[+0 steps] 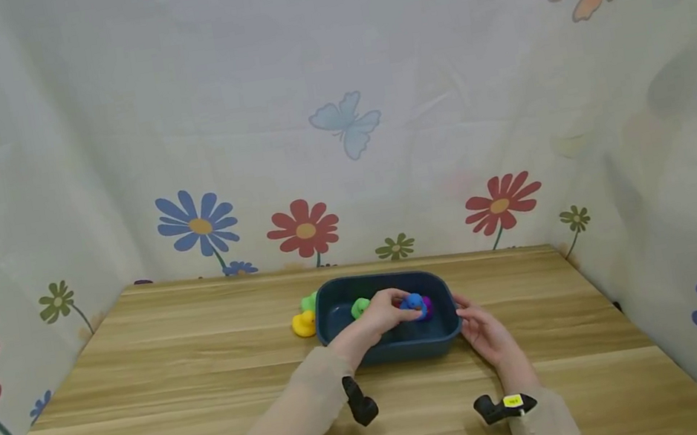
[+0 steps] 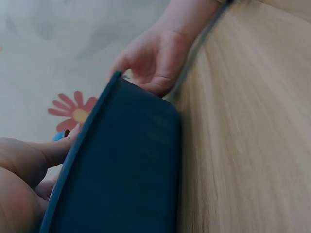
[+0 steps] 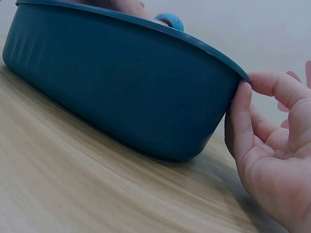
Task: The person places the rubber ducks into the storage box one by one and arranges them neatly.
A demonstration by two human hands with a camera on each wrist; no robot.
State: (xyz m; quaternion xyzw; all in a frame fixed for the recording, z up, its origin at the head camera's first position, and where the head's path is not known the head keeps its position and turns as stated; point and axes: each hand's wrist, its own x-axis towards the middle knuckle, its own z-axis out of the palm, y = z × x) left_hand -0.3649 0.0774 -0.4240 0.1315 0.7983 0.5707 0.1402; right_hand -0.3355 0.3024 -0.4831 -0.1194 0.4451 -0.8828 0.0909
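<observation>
"Two hands were at the dark blue bin [image 1: 402,351], weren't they? What did the left one have?"

"The left hand [image 1: 377,318] reached over the near rim and pinched a blue duck [image 1: 414,302] between thumb and fingers, inside the bin, towards its right end."

"Was the duck touching the bin's floor?"

"I couldn't tell; the hand and the near wall hid its underside."

"And the right hand [image 1: 486,336]?"

"That one was partly curled, with its finger and thumb tips gripping the rim at the bin's right end. The palm lay clear of the wall."

"What else was in there?"

"A purple duck [image 1: 429,306] sat just beside the blue one, partly covered by it. A green duck [image 1: 360,307] was on the other side of the left hand."

"Any outside?"

"A yellow duck [image 1: 304,324] stood on the bench [image 1: 224,379] close to the bin's left end, with a light green toy [image 1: 309,302] just behind it, partly hidden by the rim. A cloth [image 1: 229,145] printed with flowers and butterflies hung behind everything."
</observation>
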